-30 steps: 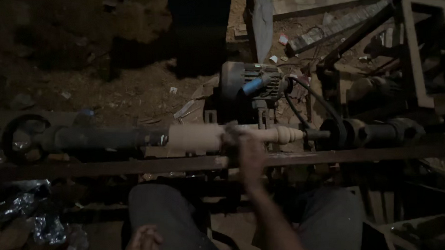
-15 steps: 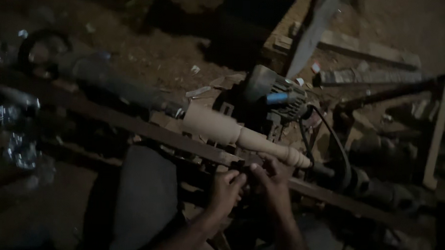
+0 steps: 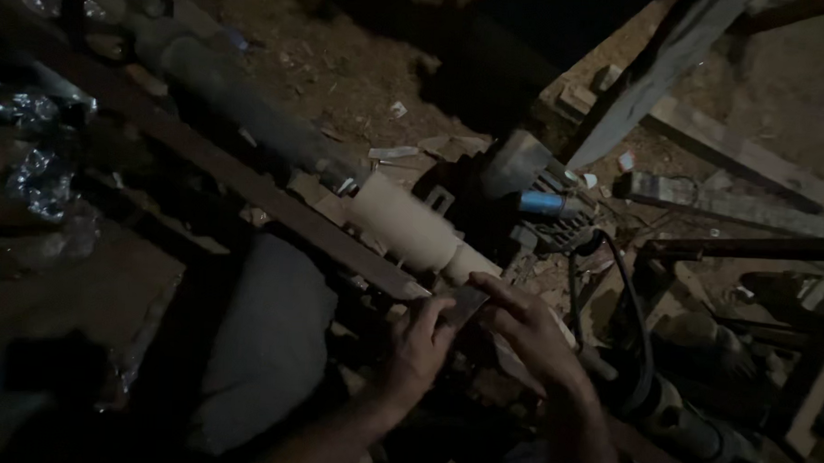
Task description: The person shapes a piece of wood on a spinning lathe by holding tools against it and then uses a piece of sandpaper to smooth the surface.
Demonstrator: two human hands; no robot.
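A pale turned wooden piece (image 3: 410, 227) is mounted lengthwise in a rough lathe, running from a dark shaft (image 3: 243, 107) at upper left toward the lower right. My left hand (image 3: 419, 343) and my right hand (image 3: 529, 329) meet just below the wood's narrow end. Between their fingertips they pinch a small flat dark strip (image 3: 465, 305), perhaps sandpaper, close to the wood. A long rusty tool-rest bar (image 3: 249, 194) runs in front of the piece.
An electric motor (image 3: 541, 204) with a blue part sits behind the wood, and a black belt or cable (image 3: 633, 321) loops to its right. Wooden planks (image 3: 723, 201) lie at upper right. Crumpled shiny plastic (image 3: 39, 177) lies left. My grey-clad knee (image 3: 267, 341) is below.
The view has swung and moved closer. A second ago only my right hand was up at the wood; now both hands are joined below its narrow end on the dark strip.
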